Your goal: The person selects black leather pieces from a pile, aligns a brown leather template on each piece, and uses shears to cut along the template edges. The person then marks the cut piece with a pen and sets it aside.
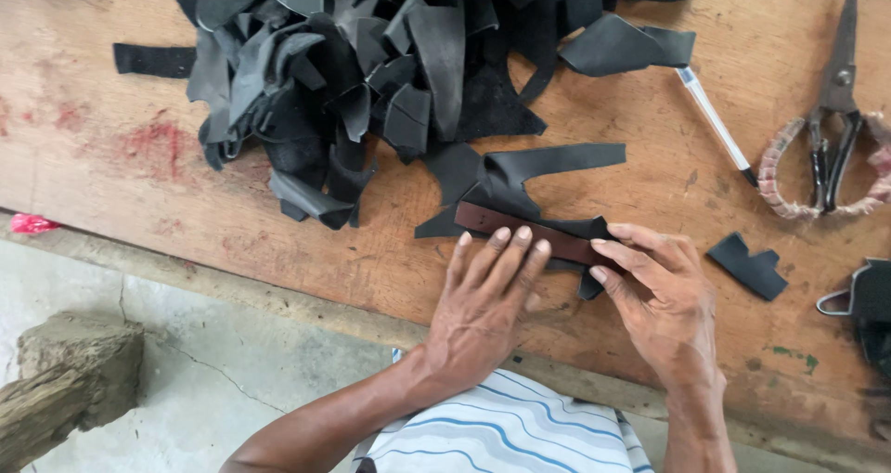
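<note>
Pressing flat, the left hand's point(483, 311) extended fingers point(509, 250) and the right hand's point(664, 297) fingertips pin a brown strip point(534, 233), long axis running left-right, atop black leather point(520, 185) on the bench point(278, 241), gripping nothing.

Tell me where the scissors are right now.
The scissors lie at the far right of the wooden table in the head view, blades pointing away, just right of the white pen and beyond the right hand.
</note>
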`<action>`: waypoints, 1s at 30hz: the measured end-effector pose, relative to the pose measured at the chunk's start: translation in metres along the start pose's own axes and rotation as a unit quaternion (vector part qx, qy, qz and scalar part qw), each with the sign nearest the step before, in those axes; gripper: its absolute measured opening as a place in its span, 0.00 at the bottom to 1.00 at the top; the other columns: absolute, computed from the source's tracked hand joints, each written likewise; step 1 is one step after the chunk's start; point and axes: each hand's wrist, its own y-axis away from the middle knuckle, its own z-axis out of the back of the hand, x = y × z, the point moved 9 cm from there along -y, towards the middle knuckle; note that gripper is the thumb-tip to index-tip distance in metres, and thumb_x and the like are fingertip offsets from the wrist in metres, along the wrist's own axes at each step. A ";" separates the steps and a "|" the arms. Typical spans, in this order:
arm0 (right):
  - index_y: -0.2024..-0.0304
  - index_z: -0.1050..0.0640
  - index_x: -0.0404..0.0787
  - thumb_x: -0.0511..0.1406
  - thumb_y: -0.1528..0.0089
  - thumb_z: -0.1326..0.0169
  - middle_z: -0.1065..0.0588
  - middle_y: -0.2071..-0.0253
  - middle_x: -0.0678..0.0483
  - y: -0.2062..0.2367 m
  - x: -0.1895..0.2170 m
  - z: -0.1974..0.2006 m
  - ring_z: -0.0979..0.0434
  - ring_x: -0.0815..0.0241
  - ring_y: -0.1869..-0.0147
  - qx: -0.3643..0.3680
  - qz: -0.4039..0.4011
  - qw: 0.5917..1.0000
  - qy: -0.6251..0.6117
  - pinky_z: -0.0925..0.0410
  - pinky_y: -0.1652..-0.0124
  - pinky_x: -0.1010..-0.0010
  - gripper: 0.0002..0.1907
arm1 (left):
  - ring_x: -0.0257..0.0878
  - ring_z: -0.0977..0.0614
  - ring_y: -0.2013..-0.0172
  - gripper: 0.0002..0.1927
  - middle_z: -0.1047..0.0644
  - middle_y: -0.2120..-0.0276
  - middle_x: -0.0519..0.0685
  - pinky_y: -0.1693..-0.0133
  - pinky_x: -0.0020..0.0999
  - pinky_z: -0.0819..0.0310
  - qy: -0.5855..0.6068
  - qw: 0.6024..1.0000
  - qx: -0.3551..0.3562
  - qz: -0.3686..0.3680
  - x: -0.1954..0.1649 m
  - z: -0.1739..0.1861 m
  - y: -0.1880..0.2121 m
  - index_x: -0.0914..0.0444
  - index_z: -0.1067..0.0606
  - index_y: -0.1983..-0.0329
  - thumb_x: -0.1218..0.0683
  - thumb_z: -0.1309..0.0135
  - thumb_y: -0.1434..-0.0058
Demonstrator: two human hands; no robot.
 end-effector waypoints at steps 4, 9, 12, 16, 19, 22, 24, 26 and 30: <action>0.52 0.17 0.44 0.31 0.46 0.33 0.22 0.46 0.54 0.000 -0.003 0.002 0.25 0.54 0.45 -0.002 -0.004 1.000 -0.008 0.31 0.46 0.65 0.18 | 0.52 0.31 0.34 0.28 0.26 0.41 0.56 0.28 0.53 0.50 0.117 0.993 0.009 0.027 0.015 0.025 -0.011 0.66 0.45 0.23 0.58 0.61 0.26; 0.52 0.17 0.44 0.31 0.45 0.33 0.22 0.46 0.54 0.001 -0.006 0.000 0.26 0.53 0.44 0.001 -0.003 1.000 -0.013 0.31 0.46 0.65 0.18 | 0.52 0.27 0.41 0.27 0.23 0.45 0.56 0.34 0.50 0.40 0.190 0.981 -0.006 0.019 0.014 0.054 -0.021 0.66 0.42 0.26 0.61 0.59 0.28; 0.52 0.17 0.44 0.31 0.46 0.33 0.22 0.46 0.54 0.001 -0.008 0.000 0.25 0.53 0.45 0.003 -0.002 1.000 -0.018 0.30 0.46 0.65 0.18 | 0.53 0.28 0.42 0.27 0.24 0.46 0.56 0.35 0.51 0.40 0.147 0.989 0.005 0.003 0.005 0.054 -0.024 0.66 0.40 0.27 0.60 0.57 0.30; 0.53 0.17 0.44 0.32 0.46 0.33 0.21 0.46 0.54 0.002 -0.009 0.001 0.25 0.54 0.45 -0.002 -0.007 1.000 -0.018 0.30 0.47 0.65 0.18 | 0.54 0.30 0.38 0.26 0.28 0.38 0.58 0.32 0.52 0.42 0.167 0.986 0.008 -0.007 0.003 0.052 -0.023 0.67 0.40 0.26 0.60 0.58 0.28; 0.52 0.17 0.44 0.31 0.46 0.33 0.22 0.46 0.55 0.002 -0.009 0.001 0.25 0.54 0.45 -0.001 -0.011 1.000 -0.021 0.30 0.47 0.66 0.18 | 0.54 0.32 0.36 0.26 0.30 0.37 0.58 0.31 0.53 0.44 0.204 0.978 0.035 0.014 0.011 0.046 -0.020 0.68 0.41 0.25 0.59 0.59 0.26; 0.52 0.17 0.43 0.31 0.46 0.33 0.22 0.46 0.55 0.002 -0.010 0.000 0.26 0.55 0.44 0.002 -0.022 0.999 -0.033 0.29 0.47 0.67 0.18 | 0.53 0.34 0.34 0.26 0.31 0.35 0.57 0.29 0.52 0.45 0.195 0.980 0.033 0.005 0.010 0.044 -0.018 0.66 0.41 0.25 0.57 0.58 0.26; 0.52 0.17 0.43 0.31 0.46 0.32 0.22 0.46 0.55 0.001 -0.010 -0.001 0.26 0.55 0.45 0.004 -0.026 0.999 -0.031 0.29 0.47 0.67 0.18 | 0.53 0.35 0.34 0.26 0.32 0.35 0.56 0.29 0.52 0.46 0.164 0.986 0.037 -0.001 0.007 0.040 -0.018 0.63 0.40 0.26 0.56 0.56 0.27; 0.52 0.17 0.44 0.31 0.46 0.32 0.22 0.46 0.55 0.001 -0.010 0.000 0.25 0.55 0.44 0.002 -0.024 0.999 -0.033 0.29 0.47 0.67 0.19 | 0.53 0.37 0.35 0.27 0.34 0.36 0.56 0.30 0.53 0.49 0.116 0.992 0.053 0.000 0.002 0.032 -0.019 0.58 0.38 0.27 0.55 0.53 0.30; 0.48 0.19 0.42 0.31 0.50 0.30 0.22 0.44 0.53 0.002 -0.012 0.004 0.26 0.54 0.44 0.027 -0.009 0.999 -0.044 0.31 0.45 0.65 0.27 | 0.54 0.39 0.35 0.34 0.38 0.36 0.59 0.29 0.57 0.55 0.031 0.998 0.048 -0.026 -0.013 0.025 -0.021 0.53 0.37 0.27 0.59 0.48 0.38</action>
